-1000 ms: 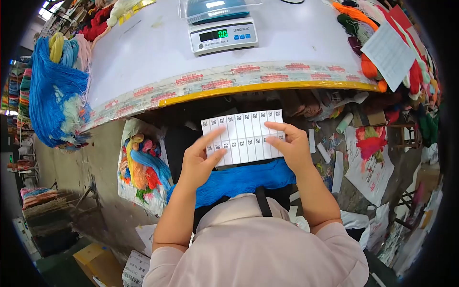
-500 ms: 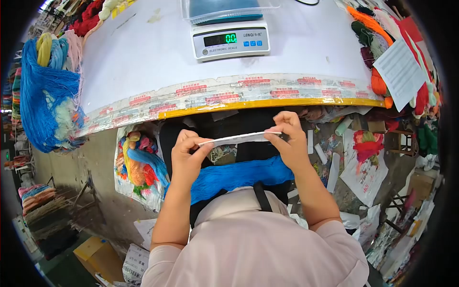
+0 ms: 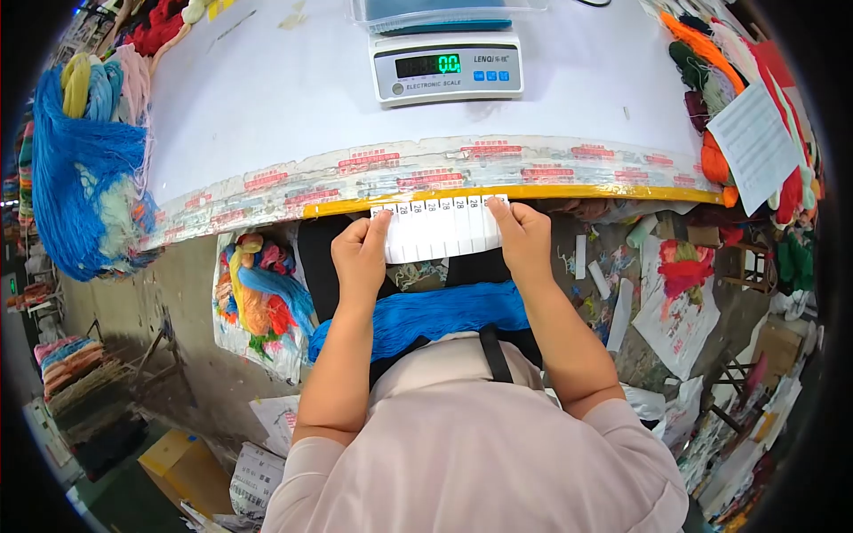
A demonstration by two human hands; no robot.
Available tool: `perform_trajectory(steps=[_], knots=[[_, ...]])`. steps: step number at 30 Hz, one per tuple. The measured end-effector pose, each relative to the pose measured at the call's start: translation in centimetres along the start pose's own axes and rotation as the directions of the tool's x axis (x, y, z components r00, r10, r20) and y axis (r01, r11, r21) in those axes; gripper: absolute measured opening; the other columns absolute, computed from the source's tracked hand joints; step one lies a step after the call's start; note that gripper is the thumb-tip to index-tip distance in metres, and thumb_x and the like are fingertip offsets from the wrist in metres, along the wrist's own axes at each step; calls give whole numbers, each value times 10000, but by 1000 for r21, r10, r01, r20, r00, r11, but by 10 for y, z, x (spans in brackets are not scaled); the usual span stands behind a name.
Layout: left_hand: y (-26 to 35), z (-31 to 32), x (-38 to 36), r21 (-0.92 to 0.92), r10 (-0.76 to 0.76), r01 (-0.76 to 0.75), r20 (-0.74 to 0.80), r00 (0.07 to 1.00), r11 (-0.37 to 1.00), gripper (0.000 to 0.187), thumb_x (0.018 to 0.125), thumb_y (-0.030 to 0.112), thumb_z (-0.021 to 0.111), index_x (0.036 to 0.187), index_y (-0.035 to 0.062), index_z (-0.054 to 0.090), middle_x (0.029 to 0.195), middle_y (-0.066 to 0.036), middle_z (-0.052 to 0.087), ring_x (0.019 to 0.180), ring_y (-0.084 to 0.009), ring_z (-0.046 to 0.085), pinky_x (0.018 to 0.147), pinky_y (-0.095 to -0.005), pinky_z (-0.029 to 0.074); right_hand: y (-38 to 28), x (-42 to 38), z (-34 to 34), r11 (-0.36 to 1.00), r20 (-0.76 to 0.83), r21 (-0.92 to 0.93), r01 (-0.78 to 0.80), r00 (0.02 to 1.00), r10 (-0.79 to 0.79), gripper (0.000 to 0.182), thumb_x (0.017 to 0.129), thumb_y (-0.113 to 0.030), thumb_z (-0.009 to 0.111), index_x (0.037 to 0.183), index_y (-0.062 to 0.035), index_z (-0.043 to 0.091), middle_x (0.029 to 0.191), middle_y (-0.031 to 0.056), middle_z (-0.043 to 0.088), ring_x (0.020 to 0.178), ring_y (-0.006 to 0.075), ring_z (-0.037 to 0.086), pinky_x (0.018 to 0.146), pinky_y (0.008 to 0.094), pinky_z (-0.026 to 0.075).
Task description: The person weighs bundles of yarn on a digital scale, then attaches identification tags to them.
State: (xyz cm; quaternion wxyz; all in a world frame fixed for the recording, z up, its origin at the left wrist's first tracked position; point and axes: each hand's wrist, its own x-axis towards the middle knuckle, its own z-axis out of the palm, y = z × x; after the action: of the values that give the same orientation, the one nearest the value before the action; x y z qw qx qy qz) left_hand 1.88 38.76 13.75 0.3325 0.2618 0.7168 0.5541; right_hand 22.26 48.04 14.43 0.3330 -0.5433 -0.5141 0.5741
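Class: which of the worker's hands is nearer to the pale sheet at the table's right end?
Right. The right hand holds the label paper's right edge, left of the pale sheet; the left hand, at the paper's opposite edge, is farther left.

The bright view curves fisheye-like into blackened corners.

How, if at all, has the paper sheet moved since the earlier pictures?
Yes: the paper sheet has moved towards the table's yellow edge.
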Motion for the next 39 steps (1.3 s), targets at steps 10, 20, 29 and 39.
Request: perform_trajectory(steps=[10, 20, 29, 39], knots=[[-2, 7, 16, -216, -244, 239, 5, 970, 947, 356, 890, 220, 671, 655, -46, 635, 587, 25, 538, 528, -29, 394, 466, -234, 300, 6, 13, 10, 959, -65, 231, -165, 981, 184, 362, 881, -249, 680, 678, 48, 639, 596, -19, 552, 535, 35, 430, 476, 234, 334], [-12, 0, 25, -359, -341, 374, 153, 927, 855, 459, 917, 377, 587, 905, -72, 684, 826, -88, 669, 748, -121, 568, 701, -290, 459, -16, -11, -17, 791, -71, -402, 460, 846, -528, 190, 938, -143, 533, 1026, 11, 601, 1061, 121, 610, 973, 201, 562, 900, 354, 437], [-19, 1, 25, -349, -217, 257, 151, 964, 901, 471, 931, 404, 553, 974, -49, 674, 902, -96, 674, 811, -137, 600, 724, -301, 487, -57, -18, 88, 114, 780, -538, 836, 544, -309, 613, 890, -259, 570, 1404, 4, 364, 1472, 166, 353, 1372, 326, 310, 1121, 462, 227], [-26, -25, 12, -436, -303, 492, 434, 849, 754, 436, 965, 465, 448, 1072, 102, 665, 895, 6, 649, 727, -74, 544, 674, -233, 416, -63, -16, -11, 155, 680, -651, 743, 662, -315, 625, 853, -288, 610, 1355, 33, 421, 1439, 191, 392, 1353, 346, 338, 1117, 495, 227]])
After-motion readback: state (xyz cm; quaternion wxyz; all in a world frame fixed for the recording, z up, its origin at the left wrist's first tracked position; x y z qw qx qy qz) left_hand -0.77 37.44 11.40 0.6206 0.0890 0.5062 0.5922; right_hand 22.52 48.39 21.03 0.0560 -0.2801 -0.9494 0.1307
